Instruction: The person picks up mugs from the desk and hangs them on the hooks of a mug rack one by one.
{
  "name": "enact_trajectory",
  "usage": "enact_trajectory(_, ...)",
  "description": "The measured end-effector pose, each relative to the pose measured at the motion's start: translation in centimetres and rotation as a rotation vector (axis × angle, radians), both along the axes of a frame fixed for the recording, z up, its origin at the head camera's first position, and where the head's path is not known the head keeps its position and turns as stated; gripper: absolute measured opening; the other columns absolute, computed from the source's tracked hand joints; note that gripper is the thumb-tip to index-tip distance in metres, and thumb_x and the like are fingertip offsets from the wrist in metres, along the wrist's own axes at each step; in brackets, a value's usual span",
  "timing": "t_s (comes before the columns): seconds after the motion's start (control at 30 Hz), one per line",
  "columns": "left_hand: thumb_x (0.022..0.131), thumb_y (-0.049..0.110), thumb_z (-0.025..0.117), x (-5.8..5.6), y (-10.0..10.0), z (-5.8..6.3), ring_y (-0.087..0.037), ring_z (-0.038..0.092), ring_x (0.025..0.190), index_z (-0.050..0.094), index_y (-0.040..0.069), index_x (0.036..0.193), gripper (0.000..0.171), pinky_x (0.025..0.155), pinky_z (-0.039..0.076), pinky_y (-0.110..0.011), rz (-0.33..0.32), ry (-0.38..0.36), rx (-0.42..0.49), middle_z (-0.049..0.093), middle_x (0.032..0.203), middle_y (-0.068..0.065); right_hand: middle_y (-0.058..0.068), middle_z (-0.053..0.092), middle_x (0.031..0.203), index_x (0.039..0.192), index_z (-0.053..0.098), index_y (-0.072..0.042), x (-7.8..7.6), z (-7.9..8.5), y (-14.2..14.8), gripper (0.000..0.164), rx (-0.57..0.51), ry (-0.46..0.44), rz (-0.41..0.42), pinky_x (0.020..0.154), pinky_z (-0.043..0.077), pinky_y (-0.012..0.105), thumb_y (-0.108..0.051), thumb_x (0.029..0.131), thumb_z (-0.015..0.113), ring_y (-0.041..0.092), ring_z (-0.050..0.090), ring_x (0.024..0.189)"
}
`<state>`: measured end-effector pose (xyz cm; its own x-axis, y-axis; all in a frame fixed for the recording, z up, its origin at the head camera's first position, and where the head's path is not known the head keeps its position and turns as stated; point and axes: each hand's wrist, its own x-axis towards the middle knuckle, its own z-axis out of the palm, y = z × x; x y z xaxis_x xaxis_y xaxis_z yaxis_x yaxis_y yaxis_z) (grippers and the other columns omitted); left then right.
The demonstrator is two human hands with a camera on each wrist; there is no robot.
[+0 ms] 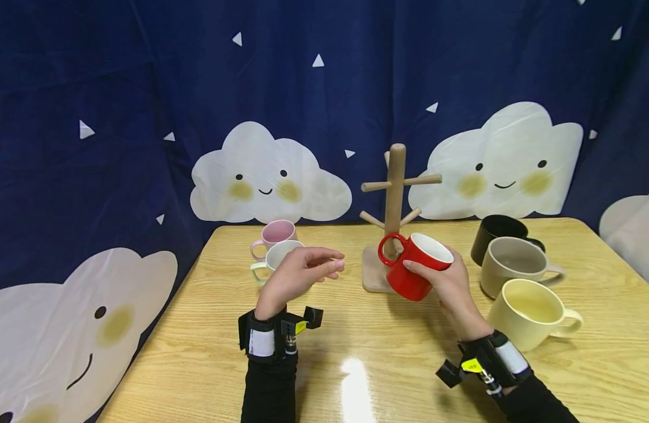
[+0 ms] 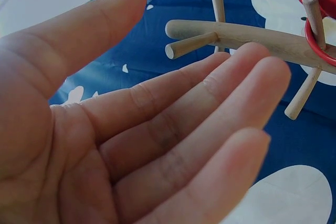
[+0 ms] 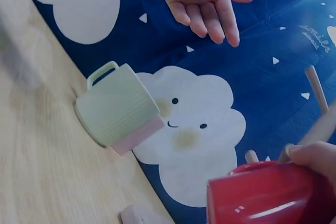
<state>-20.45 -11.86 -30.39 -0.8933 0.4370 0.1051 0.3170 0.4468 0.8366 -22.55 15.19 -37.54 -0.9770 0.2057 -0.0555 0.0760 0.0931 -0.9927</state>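
My right hand (image 1: 454,288) grips a red mug (image 1: 411,276) by its body, thumb near the rim, white inside tilted up and to the right. The mug's handle (image 1: 381,252) points left and rings the tip of a low front peg on the wooden mug tree (image 1: 395,202). In the left wrist view, that peg (image 2: 313,14) overlaps the red handle. Left of the tree, my left hand (image 1: 303,271) hovers with relaxed fingers and holds nothing. Its palm (image 2: 68,177) shows bare in the left wrist view.
Behind my left hand stand a pale green mug (image 1: 282,254) and a pink mug (image 1: 278,231). A black mug (image 1: 483,238), a grey mug (image 1: 501,270) and a yellow mug (image 1: 525,320) line the right side, close to my right wrist. A blue cloud-print curtain (image 1: 303,100) hangs behind the table.
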Motion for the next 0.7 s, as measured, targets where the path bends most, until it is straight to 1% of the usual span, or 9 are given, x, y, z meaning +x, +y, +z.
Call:
enact_trajectory(0.07,0.091,0.026,0.057,0.0,0.0,0.0,-0.019,0.065,0.088,0.061,0.004,0.117,0.034,0.08,0.052,-0.039,0.001,-0.004,0.0,0.069,0.101,-0.012,0.011,0.04,0.137,0.14,0.027,-0.006,-0.2,-0.2,0.3,0.08,0.053,-0.027,0.026,0.081,0.046,0.019,-0.03,0.079,0.072,0.022,0.04,0.118)
enact_trajectory(0.1,0.091,0.026,0.057,0.0,0.0,-0.1,-0.02,0.066,0.088,0.062,0.004,0.117,0.034,0.08,0.052,-0.039,0.002,-0.006,0.001,0.069,0.101,-0.012,0.012,0.039,0.137,0.14,0.026,-0.004,-0.4,-0.3,0.5,0.08,0.057,-0.037,0.048,0.079,0.046,0.017,-0.031,0.079,0.071,0.022,0.041,0.117)
enact_trajectory(0.17,0.091,0.026,0.057,-0.1,0.0,-0.1,-0.021,0.066,0.089,0.062,0.004,0.117,0.034,0.08,0.052,-0.038,0.001,-0.01,0.004,0.068,0.101,-0.012,0.015,0.037,0.137,0.14,0.024,-0.001,-0.6,-0.5,0.8,0.081,0.053,-0.054,0.087,0.074,0.046,0.014,-0.03,0.08,0.071,0.023,0.041,0.114)
enact_trajectory(0.27,0.091,0.026,0.057,-0.1,0.0,-0.2,-0.021,0.066,0.089,0.062,0.004,0.116,0.034,0.08,0.053,-0.037,-0.001,-0.014,0.005,0.069,0.102,-0.012,0.018,0.032,0.138,0.141,0.017,0.002,-0.7,-0.7,1.0,0.086,0.036,-0.079,0.133,0.073,0.047,0.014,-0.028,0.08,0.071,0.024,0.039,0.115)
enact_trajectory(0.33,0.091,0.026,0.057,-0.1,0.1,-0.2,-0.022,0.066,0.089,0.062,0.004,0.116,0.034,0.079,0.053,-0.037,-0.003,-0.012,0.003,0.069,0.102,-0.012,0.019,0.032,0.137,0.14,0.017,0.004,-0.9,-0.8,1.0,0.086,0.021,-0.091,0.158,0.074,0.047,0.015,-0.026,0.08,0.071,0.025,0.039,0.115)
enact_trajectory(0.4,0.09,0.026,0.058,-0.2,0.1,-0.2,-0.022,0.066,0.088,0.063,0.005,0.116,0.033,0.079,0.052,-0.038,0.002,-0.011,0.001,0.069,0.101,-0.011,0.02,0.035,0.136,0.139,0.019,0.004,-1.0,-1.0,1.0,0.086,0.017,-0.112,0.174,0.075,0.047,0.016,-0.026,0.079,0.072,0.025,0.041,0.113)
enact_trajectory(0.5,0.09,0.026,0.059,-0.3,0.2,-0.2,-0.024,0.066,0.089,0.063,0.007,0.115,0.032,0.078,0.052,-0.037,0.014,-0.018,-0.002,0.069,0.101,-0.009,0.022,0.036,0.136,0.139,0.02,0.006,-1.3,-1.4,1.2,0.086,0.014,-0.152,0.231,0.081,0.047,0.021,-0.029,0.079,0.072,0.025,0.043,0.11)
enact_trajectory(0.57,0.09,0.026,0.059,-0.3,0.2,-0.3,-0.024,0.066,0.089,0.064,0.008,0.115,0.031,0.076,0.052,-0.032,0.021,-0.023,-0.007,0.069,0.101,-0.008,0.023,0.035,0.137,0.14,0.019,0.007,-1.6,-1.6,1.3,0.088,0.015,-0.179,0.264,0.085,0.048,0.025,-0.031,0.079,0.071,0.024,0.045,0.109)
enact_trajectory(0.7,0.089,0.027,0.059,-0.4,0.2,-0.3,-0.025,0.066,0.09,0.064,0.008,0.115,0.032,0.074,0.051,-0.026,0.027,-0.032,-0.015,0.069,0.101,-0.007,0.024,0.036,0.137,0.141,0.014,0.008,-2.0,-2.1,1.5,0.088,-0.003,-0.194,0.318,0.088,0.049,0.032,-0.03,0.082,0.067,0.023,0.05,0.105)
